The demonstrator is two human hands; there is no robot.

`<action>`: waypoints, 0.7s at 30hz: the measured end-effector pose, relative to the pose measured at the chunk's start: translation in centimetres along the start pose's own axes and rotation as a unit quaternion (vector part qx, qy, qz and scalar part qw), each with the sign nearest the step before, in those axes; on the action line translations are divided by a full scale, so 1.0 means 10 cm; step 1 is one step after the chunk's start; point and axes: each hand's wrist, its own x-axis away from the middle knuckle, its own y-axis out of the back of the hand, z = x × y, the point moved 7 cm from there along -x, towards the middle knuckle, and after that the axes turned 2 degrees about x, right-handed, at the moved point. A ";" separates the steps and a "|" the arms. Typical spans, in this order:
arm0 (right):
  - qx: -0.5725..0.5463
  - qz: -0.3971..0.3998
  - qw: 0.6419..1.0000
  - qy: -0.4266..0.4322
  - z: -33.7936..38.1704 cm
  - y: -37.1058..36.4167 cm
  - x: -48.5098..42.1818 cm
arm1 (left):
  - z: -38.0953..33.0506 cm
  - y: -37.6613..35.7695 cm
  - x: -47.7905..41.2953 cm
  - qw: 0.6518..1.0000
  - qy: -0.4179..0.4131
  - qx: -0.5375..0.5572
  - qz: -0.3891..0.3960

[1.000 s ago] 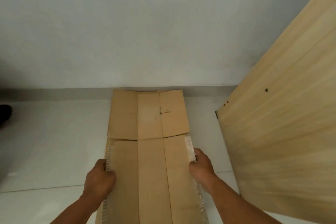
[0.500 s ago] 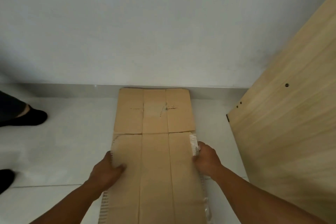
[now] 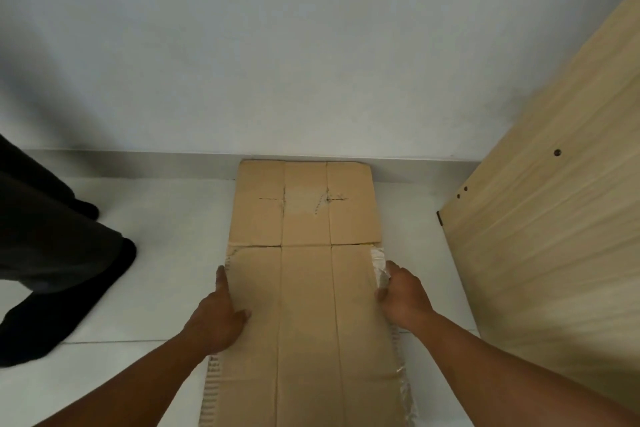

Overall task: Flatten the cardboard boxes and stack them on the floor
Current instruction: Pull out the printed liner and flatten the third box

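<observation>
A flattened brown cardboard box (image 3: 306, 305) lies on the white floor, its far end against the baseboard. My left hand (image 3: 218, 317) rests on its left edge, with the index finger straight along the edge and the thumb flat on top. My right hand (image 3: 403, 295) grips the right edge beside a strip of clear tape (image 3: 379, 267), thumb on top and fingers curled over the side. A second cardboard layer shows underneath at the near left edge.
A light wooden panel (image 3: 554, 253) stands tilted at the right, close to the cardboard. Another person's dark trouser legs and black shoes (image 3: 62, 270) stand on the floor at the left. The grey wall (image 3: 311, 45) is straight ahead.
My left hand went from clasping the left edge to lying on top with the index finger straight. The other person's legs stepped closer at the left. My right hand kept its grip.
</observation>
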 end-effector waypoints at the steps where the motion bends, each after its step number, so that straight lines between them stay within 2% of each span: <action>1: -0.001 -0.003 1.000 0.000 -0.01 0.00 -0.01 | 0.00 -0.01 -0.01 1.000 -0.007 -0.008 0.005; 7: -0.008 -0.002 1.000 0.018 0.07 -0.02 0.08 | 0.04 -0.02 -0.05 0.998 -0.008 -0.061 -0.003; 9: 0.049 -0.006 0.996 0.069 0.18 -0.02 0.14 | -0.06 0.01 -0.05 0.993 -0.037 -0.112 -0.025; 12: 0.179 0.031 0.969 0.166 0.37 -0.14 0.23 | -0.22 -0.06 -0.04 0.975 -0.088 -0.204 -0.017; 15: 0.224 0.075 0.958 0.160 0.43 -0.27 0.23 | -0.22 -0.20 -0.05 0.968 -0.078 -0.238 0.014; 21: 0.252 0.090 0.953 0.145 0.42 -0.35 0.18 | -0.19 -0.23 -0.06 0.964 -0.066 -0.257 0.017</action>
